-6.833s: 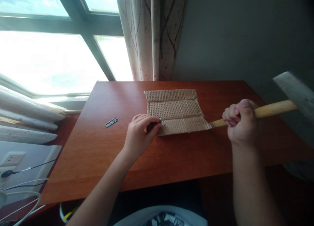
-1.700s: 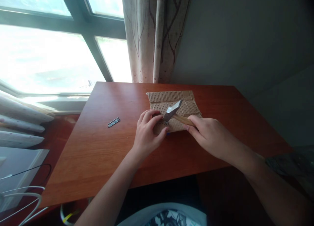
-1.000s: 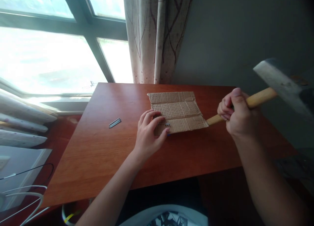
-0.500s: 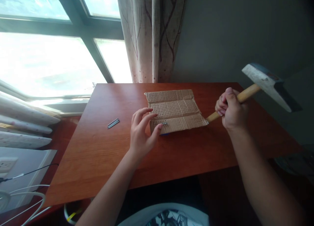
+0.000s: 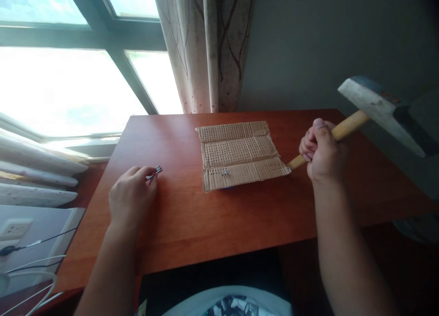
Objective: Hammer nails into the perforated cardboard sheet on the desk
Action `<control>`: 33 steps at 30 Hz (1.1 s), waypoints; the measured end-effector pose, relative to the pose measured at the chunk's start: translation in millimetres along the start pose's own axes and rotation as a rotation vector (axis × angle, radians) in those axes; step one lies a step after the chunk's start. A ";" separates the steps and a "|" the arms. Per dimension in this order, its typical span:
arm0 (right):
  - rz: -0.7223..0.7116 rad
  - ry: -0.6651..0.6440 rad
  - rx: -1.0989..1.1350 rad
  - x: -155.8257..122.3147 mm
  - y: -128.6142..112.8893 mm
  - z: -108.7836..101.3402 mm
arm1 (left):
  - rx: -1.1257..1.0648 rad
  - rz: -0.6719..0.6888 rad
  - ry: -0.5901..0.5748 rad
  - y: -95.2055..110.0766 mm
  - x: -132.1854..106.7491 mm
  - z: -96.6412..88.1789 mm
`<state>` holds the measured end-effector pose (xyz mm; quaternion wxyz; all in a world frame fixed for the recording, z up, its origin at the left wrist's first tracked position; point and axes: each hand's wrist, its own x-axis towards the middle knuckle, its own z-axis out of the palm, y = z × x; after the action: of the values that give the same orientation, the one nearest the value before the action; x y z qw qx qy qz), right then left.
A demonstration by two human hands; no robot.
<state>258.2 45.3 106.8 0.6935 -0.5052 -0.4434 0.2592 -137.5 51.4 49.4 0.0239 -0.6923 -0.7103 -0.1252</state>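
A flat piece of perforated cardboard lies on the reddish wooden table, with small nail heads showing near its front edge. My right hand is clenched round the wooden handle of a hammer, whose metal head is raised to the right above the table. My left hand rests on the table to the left, its fingertips closing over a small bunch of loose nails; whether it has gripped them is hidden.
A window and a patterned curtain stand behind the table. At the far left are a white unit with a power socket and loose cables. A grey wall is behind on the right.
My left hand has left the cardboard and moved left to the loose nails. My right hand keeps the hammer raised, slightly higher and further right.
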 end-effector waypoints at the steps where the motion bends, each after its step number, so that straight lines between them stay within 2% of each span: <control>1: 0.002 0.008 0.009 0.8 0.2 0.1 | 0.011 0.002 -0.008 0.3 -0.3 1.8; 7: 0.010 0.032 0.059 3.1 0.3 -1.0 | -0.015 0.009 -0.010 -3.1 1.8 10.7; 22: 0.002 0.031 0.006 -2.4 -3.2 3.1 | 0.007 -0.058 -0.052 2.1 -1.0 5.8; 25: 0.006 0.031 -0.028 -1.8 -1.6 1.5 | -0.013 -0.074 -0.024 4.6 -1.8 2.8; 28: 0.004 0.038 0.005 -1.6 -0.5 0.4 | -0.015 -0.077 0.001 4.5 -2.1 2.1; 33: -0.004 0.037 0.073 -1.4 2.3 0.4 | 0.007 -0.073 -0.029 1.2 -0.9 6.2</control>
<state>257.4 45.2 104.2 0.7201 -0.4831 -0.4220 0.2645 -135.4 51.9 43.4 0.0117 -0.6675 -0.7358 -0.1135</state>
